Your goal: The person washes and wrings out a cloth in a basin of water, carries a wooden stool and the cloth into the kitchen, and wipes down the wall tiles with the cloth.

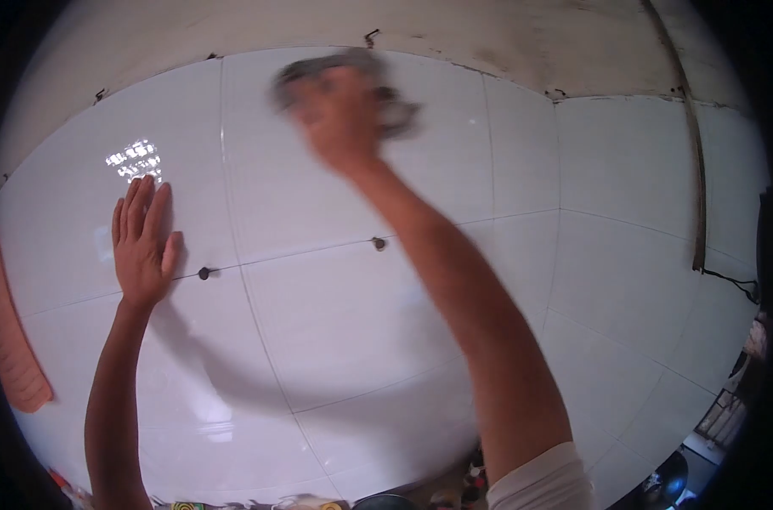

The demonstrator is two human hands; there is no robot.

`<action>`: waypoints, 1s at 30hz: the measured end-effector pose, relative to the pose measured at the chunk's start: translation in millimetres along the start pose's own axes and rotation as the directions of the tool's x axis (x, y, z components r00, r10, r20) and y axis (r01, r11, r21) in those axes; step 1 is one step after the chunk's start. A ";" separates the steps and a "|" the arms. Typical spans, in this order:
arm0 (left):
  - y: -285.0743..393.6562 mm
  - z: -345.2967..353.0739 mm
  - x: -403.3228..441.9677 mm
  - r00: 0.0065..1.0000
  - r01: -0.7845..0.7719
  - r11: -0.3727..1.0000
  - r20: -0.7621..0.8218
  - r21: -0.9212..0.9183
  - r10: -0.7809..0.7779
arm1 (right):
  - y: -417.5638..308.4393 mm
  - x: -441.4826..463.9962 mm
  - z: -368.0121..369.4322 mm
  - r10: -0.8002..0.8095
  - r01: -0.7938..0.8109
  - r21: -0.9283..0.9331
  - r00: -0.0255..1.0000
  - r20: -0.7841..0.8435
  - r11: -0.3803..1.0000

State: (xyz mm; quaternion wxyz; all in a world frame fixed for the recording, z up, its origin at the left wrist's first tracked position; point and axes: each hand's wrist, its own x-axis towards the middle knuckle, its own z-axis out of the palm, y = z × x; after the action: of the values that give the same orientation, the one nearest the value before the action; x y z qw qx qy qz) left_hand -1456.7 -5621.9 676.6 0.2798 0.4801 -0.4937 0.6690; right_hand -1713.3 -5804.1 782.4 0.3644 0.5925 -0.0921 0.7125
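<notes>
White glossy wall tiles point(344, 323) fill most of the view. Against their upper part, my right hand point(344, 119) presses a dark grey cloth point(318, 68); both are smeared by motion. A loose end of the cloth hangs out to the right of the hand. My left hand point(142, 246) lies flat on the tiles at the left, fingers stretched upward, holding nothing. Just right of its wrist, a small dark knob point(204, 273) sticks out of the tile joint. A second knob point(379, 244) sits beside my right forearm.
Above the tiles runs a bare plaster wall point(454, 25) with small hooks along the edge. At the far left hangs an orange cloth point(12, 331). A brown pipe or strip point(696, 170) with a dark cable descends on the right. Several partly hidden items line the bottom edge.
</notes>
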 end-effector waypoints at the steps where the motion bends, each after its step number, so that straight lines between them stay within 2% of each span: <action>1: -1.4 1.1 -0.7 1.000 -0.007 1.000 -0.006 -0.008 0.007 | -25.2 -5.7 3.6 -0.114 0.110 0.107 0.993 0.033 0.988; 4: -4.0 3.5 -1.0 1.000 -0.011 1.000 -0.005 -0.009 0.011 | -29.6 -11.4 5.1 -0.203 0.179 0.300 0.978 0.049 0.937; 5: -4.4 3.8 -1.8 1.000 -0.020 1.000 -0.004 0.010 0.020 | -15.5 -11.9 9.6 -0.210 0.188 0.299 0.977 0.044 0.936; 7: -5.0 4.6 -1.6 0.999 -0.038 0.999 0.004 0.036 0.038 | 33.1 -12.8 10.7 -0.180 0.179 -0.034 0.983 -0.039 0.983; 8: -4.3 4.8 -1.4 0.999 -0.042 0.999 0.006 0.034 0.041 | 63.9 -10.8 3.2 -0.105 0.101 -0.069 0.992 -0.062 0.992; 9: -2.9 4.9 -1.1 0.999 -0.032 0.998 0.003 0.062 0.032 | 99.7 -9.0 -7.2 -0.103 0.079 -0.160 0.983 -0.149 0.984; 10: -2.5 7.2 -1.6 1.000 -0.026 0.995 0.001 0.091 0.026 | 142.4 -11.4 -14.0 -0.075 0.015 -0.315 0.981 -0.181 0.949; 11: -5.1 10.6 -2.3 0.999 -0.030 0.996 -0.010 0.086 0.031 | 186.5 -11.7 -31.2 0.014 -0.051 -0.325 0.993 -0.116 0.944; 12: -7.2 11.4 -1.2 0.999 -0.038 0.995 -0.013 0.096 0.039 | 235.7 -10.5 -53.3 -0.039 0.097 -0.549 0.992 0.117 0.830; 14: -7.5 12.3 -1.5 0.998 -0.058 0.996 -0.036 0.065 0.061 | 251.7 0.9 -89.1 0.201 -0.171 -0.291 0.977 0.077 0.941; 15: -5.3 12.2 -2.9 0.998 -0.049 0.997 -0.032 0.061 0.051 | 245.5 2.5 -87.3 0.196 -0.163 -0.290 0.977 0.086 0.943; 17: -4.9 6.9 -1.2 0.999 -0.041 0.997 -0.012 0.061 0.042 | 220.7 3.4 -77.4 0.302 -0.076 -0.663 0.924 0.233 0.745; 18: -6.3 4.6 -1.6 0.999 -0.033 0.997 -0.018 0.063 0.034 | 202.3 0.5 -64.1 0.243 -0.170 -0.590 0.969 0.045 0.789; 19: -5.9 4.8 -1.8 0.999 -0.030 0.998 -0.013 0.054 0.031 | 188.6 -8.5 -44.9 0.197 -0.246 -0.501 0.969 -0.150 0.830; 20: -4.2 5.8 -0.8 1.000 -0.029 0.999 -0.010 0.042 0.030 | 182.6 -14.8 -27.1 0.017 -0.095 -0.511 0.988 -0.155 0.855; 21: -3.1 5.8 -0.4 1.000 -0.027 0.999 -0.013 0.032 0.027 | 156.9 -12.9 -22.0 0.042 -0.058 -0.355 0.998 -0.053 0.933; 22: -3.4 5.1 -0.7 0.999 -0.031 0.999 -0.007 0.035 0.031 | 145.4 -18.0 -9.1 -0.079 0.109 -0.293 0.990 0.113 0.950; 23: -4.2 4.6 -0.5 0.999 -0.038 0.998 -0.001 0.040 0.038 | 95.4 -16.7 -33.3 -0.107 0.111 -0.053 0.992 0.069 0.992; 24: -5.0 5.7 -1.0 0.999 -0.043 0.999 -0.003 0.032 0.043 | 71.0 -24.3 -43.6 -0.118 0.126 -0.077 0.988 0.103 0.989; 27: -9.5 11.8 -3.8 0.998 -0.057 0.994 -0.010 0.093 0.058 | 97.0 -33.6 -45.9 -0.134 0.146 -0.103 0.985 0.111 0.984; 29: -6.9 9.4 -1.5 0.998 -0.057 0.994 -0.014 0.095 0.058 | 148.3 -33.2 -50.0 -0.064 0.066 -0.266 0.998 0.015 0.962; 30: -6.4 9.6 -1.8 0.998 -0.057 0.994 -0.016 0.098 0.059 | 178.5 -37.5 -59.6 0.126 -0.106 -0.333 0.991 0.039 0.937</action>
State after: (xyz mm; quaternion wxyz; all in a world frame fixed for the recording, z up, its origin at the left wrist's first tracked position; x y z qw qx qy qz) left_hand -1447.0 -5628.3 677.9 0.2411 0.4725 -0.4715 0.7045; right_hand -1870.7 -5913.9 785.1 0.4129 0.5377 -0.2558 0.6892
